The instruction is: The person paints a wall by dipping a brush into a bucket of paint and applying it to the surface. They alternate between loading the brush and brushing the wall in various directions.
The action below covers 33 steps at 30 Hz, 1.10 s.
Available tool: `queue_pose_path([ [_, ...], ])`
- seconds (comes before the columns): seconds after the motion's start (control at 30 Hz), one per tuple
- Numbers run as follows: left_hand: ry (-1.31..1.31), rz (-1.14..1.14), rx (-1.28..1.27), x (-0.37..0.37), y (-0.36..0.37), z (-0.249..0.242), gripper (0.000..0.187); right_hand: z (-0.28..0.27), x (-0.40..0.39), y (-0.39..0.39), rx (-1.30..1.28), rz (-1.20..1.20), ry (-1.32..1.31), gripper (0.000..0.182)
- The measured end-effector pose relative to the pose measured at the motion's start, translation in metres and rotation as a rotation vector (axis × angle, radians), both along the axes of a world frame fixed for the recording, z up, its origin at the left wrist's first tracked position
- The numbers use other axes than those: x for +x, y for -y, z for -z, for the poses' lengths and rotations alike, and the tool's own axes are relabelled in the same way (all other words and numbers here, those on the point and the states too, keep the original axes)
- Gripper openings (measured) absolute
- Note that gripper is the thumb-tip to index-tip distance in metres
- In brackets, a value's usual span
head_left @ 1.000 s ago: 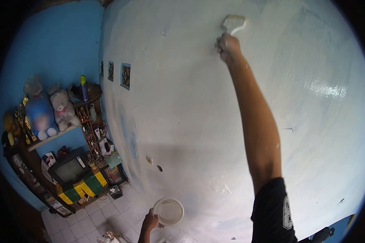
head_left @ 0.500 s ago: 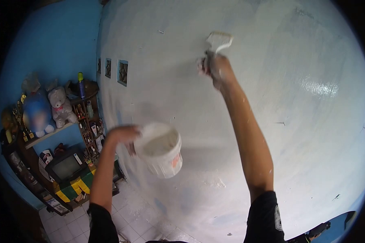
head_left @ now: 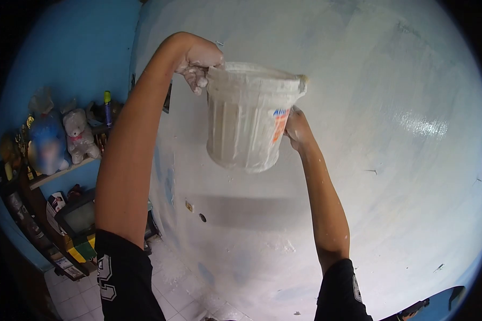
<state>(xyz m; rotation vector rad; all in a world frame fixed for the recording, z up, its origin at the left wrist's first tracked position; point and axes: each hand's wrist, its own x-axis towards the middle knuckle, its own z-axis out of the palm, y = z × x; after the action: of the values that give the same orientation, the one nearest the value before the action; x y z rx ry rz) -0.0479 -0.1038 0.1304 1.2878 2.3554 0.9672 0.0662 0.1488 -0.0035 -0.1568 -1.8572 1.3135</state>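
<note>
A white paint bucket (head_left: 246, 123), streaked with paint and bearing an orange and blue label, is held high in front of the wall. My left hand (head_left: 201, 61), smeared with paint, is closed on its rim at the left. My right hand (head_left: 298, 128) is behind the bucket's right side, with its fingers largely hidden. Just past the right of the rim shows a small yellowish edge of the paintbrush (head_left: 303, 84); the rest of the brush is hidden by the bucket. The wall (head_left: 369, 214) behind has uneven whitish paint with bluish patches.
At the left, a shelf unit (head_left: 35, 230) holds a television (head_left: 77, 216), a wrapped teddy bear (head_left: 80, 136) and a blue wrapped toy (head_left: 47, 142). White floor tiles (head_left: 72, 299) lie below. A wall socket (head_left: 189, 206) is low on the painted wall.
My left hand has raised the bucket up and to the right, in front of my right hand. My right hand has come down slightly, and the brush has passed mostly out of sight.
</note>
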Motion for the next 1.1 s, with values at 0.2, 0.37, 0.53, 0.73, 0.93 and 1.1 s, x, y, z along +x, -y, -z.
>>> queue_pose_path([
  [0.2,-0.002,-0.007,-0.05,0.007,-0.006,0.017,0.026,-0.069,0.015,0.016,0.177,0.027,-0.067,0.028],
  [0.37,-0.001,0.056,-0.119,0.006,-0.011,0.019,0.028,-0.165,-0.011,0.032,0.118,-0.168,-0.173,0.031],
  [0.53,-0.034,0.077,-0.106,0.02,-0.004,0.022,0.031,-0.138,-0.031,-0.001,-0.005,-0.189,-0.028,0.018],
  [0.73,-0.058,0.137,-0.11,0.031,0.002,0.023,0.034,-0.013,0.029,0.034,-0.012,-0.271,-0.135,0.036],
  [0.93,-0.079,0.159,-0.134,0.029,-0.001,0.028,0.039,-0.103,0.005,0.01,0.257,-0.119,-0.077,0.03],
  [1.1,-0.067,0.127,-0.136,0.032,-0.005,0.03,0.041,-0.211,-0.019,0.005,0.337,0.0,-0.055,0.019],
])
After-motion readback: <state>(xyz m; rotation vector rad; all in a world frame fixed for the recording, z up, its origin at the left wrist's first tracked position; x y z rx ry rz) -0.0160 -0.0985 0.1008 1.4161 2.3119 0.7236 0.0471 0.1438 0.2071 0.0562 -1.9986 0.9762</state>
